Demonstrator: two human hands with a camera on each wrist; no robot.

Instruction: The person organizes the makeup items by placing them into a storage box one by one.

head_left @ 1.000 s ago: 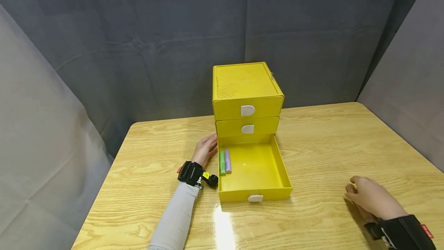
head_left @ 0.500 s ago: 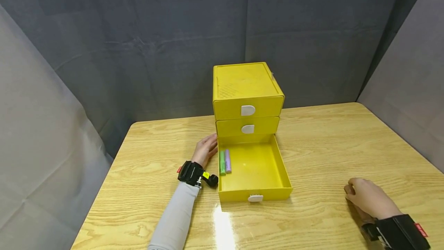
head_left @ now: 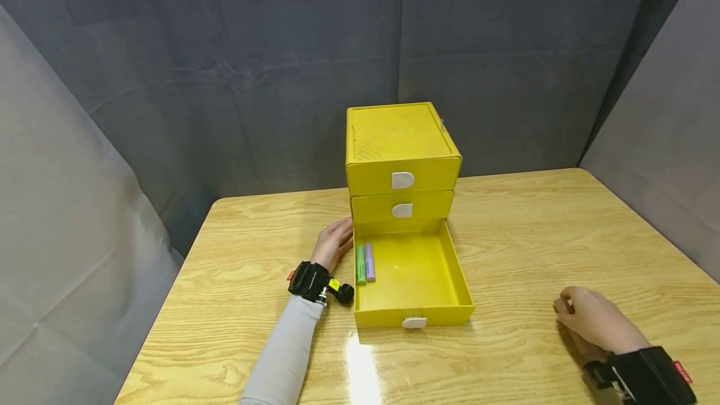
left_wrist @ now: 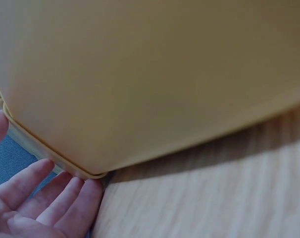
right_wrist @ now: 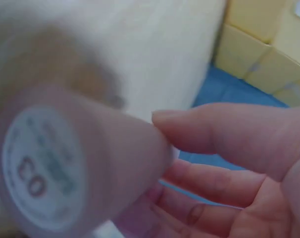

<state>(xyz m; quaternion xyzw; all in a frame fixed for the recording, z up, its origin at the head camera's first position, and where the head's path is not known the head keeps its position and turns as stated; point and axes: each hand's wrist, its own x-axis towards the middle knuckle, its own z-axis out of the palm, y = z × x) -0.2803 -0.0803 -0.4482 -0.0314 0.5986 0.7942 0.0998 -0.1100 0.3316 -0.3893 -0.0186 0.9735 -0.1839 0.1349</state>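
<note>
The right hand (head_left: 596,324) rested on the worktop (head_left: 523,230) near its front right edge, well apart from the drawers, fingers curled round a pale pink tube (right_wrist: 66,163) with a round white label. The left hand (head_left: 333,244) lay with straight fingers against the left side of the yellow cabinet (head_left: 400,161). The bottom drawer (head_left: 419,311) stood pulled out, with a green tube (head_left: 360,264) and a purple tube (head_left: 369,261) inside along its left wall.

I see a wooden counter (head_left: 506,224) with a glossy grain (glare at 6 o'clock). A yellow drawer unit (head_left: 400,161) stands on it toward 12 o'clock, its bottom drawer (head_left: 413,280) pulled out over the surface at the centre.
</note>
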